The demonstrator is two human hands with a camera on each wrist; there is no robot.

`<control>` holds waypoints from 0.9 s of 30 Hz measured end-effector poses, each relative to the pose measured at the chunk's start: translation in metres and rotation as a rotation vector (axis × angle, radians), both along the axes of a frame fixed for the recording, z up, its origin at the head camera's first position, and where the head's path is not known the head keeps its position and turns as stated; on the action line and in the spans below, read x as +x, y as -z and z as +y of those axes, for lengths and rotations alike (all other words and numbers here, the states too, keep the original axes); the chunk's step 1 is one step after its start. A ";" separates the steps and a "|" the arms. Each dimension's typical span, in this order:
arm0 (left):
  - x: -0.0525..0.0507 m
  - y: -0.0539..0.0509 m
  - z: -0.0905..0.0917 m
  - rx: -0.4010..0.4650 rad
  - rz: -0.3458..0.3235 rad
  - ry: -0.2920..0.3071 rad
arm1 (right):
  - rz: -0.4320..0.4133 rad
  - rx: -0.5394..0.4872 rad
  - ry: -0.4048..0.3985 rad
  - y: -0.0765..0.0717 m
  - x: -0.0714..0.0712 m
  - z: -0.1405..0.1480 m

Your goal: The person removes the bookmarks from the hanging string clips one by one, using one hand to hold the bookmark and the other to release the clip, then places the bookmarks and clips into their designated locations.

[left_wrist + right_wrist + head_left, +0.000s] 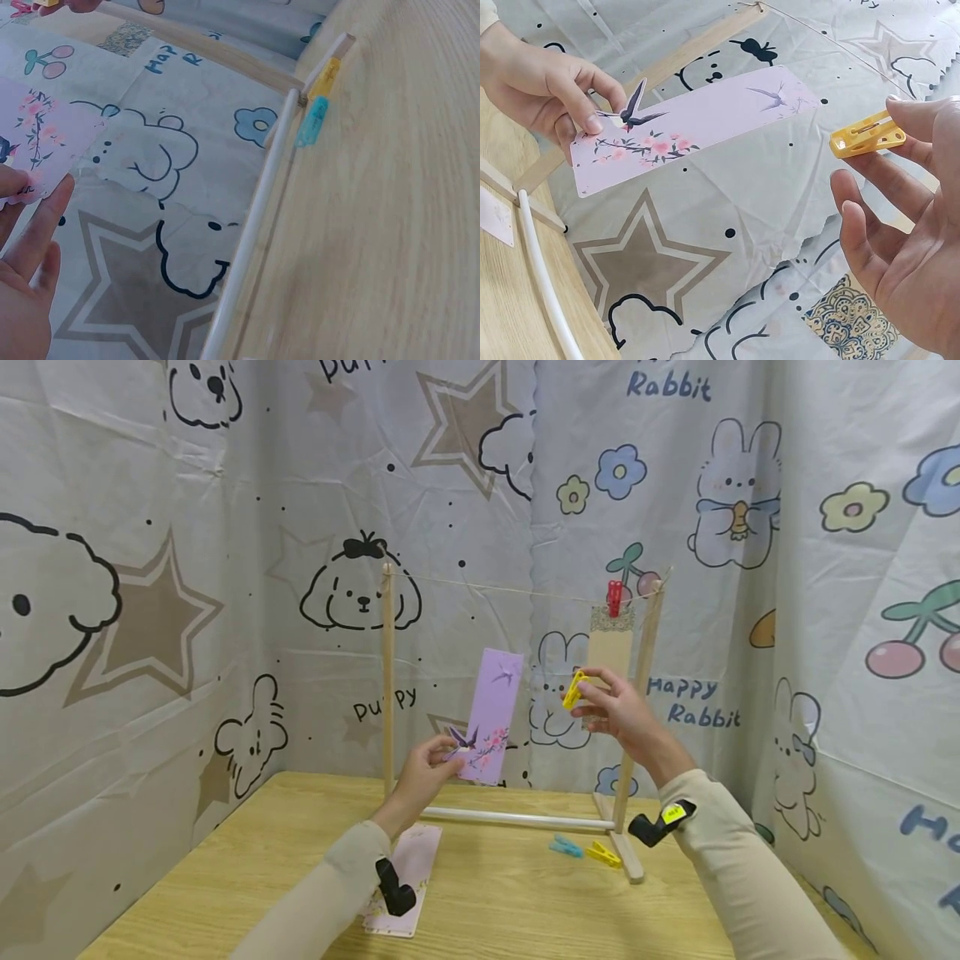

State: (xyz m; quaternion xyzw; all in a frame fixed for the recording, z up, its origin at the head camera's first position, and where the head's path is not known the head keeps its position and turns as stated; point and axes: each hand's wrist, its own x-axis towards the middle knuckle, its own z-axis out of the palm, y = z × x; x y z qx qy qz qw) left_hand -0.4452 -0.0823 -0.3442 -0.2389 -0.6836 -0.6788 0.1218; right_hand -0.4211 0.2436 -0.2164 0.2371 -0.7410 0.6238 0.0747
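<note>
Below the string (480, 584), my left grip (422, 775) pinches the purple card (495, 706) low, long axis near-upright; my right grip (626, 714) pinches a yellow clip (574, 691).

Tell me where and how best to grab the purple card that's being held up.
Probably pinch the purple card by its upper end, coming from the right: it's thin, flat and tilted, and the left hand grips the lower left, leaving that end free.
</note>
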 end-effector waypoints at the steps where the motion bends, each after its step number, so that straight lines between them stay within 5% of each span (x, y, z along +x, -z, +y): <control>1: 0.000 0.002 -0.001 -0.006 -0.004 -0.004 | -0.001 0.000 0.000 0.001 0.000 0.000; 27: 0.014 0.031 -0.022 0.031 -0.020 -0.061 | -0.053 0.040 -0.048 0.028 -0.002 -0.001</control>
